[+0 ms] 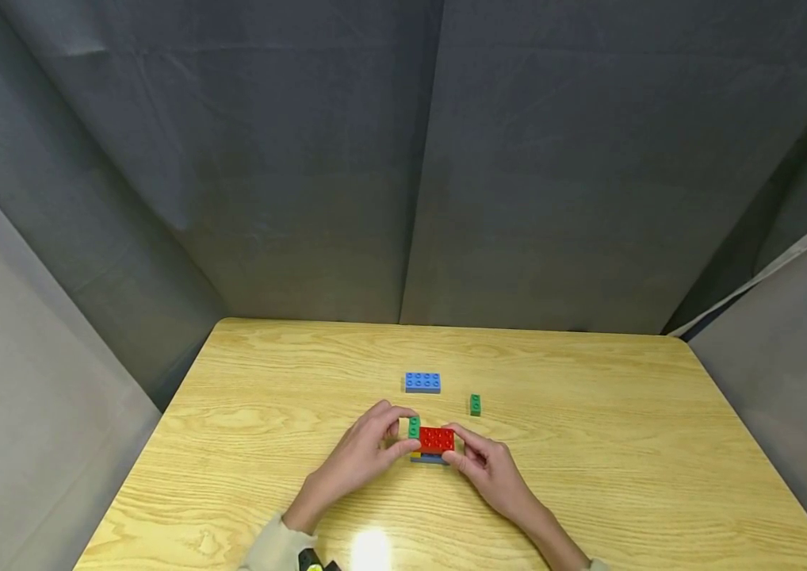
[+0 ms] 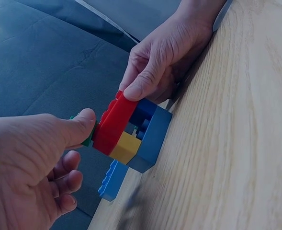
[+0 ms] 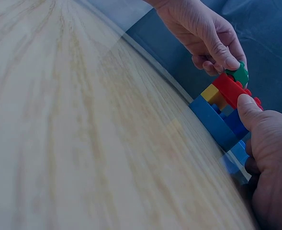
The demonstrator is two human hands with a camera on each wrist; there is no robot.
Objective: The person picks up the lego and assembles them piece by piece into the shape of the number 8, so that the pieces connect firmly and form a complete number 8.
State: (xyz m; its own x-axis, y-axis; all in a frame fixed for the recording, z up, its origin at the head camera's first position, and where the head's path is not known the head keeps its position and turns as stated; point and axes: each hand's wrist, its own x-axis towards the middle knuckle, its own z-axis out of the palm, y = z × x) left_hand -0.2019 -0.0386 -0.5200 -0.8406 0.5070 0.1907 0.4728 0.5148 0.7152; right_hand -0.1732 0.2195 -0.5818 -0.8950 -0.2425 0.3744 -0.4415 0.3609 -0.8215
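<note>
Well inside the table's far edge (image 1: pixel 518 332), hands (image 1: pixel 357 456) (image 1: pixel 495 477) pinch stacked bricks (image 1: pixel 437 439).

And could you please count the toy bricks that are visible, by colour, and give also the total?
Red: 1 (top brick)
Yellow: 1 (yellow brick)
Green: 2 (held green brick, loose green brick)
Blue: 3 (base brick, darker blue brick, loose blue brick)
Total: 7
</note>
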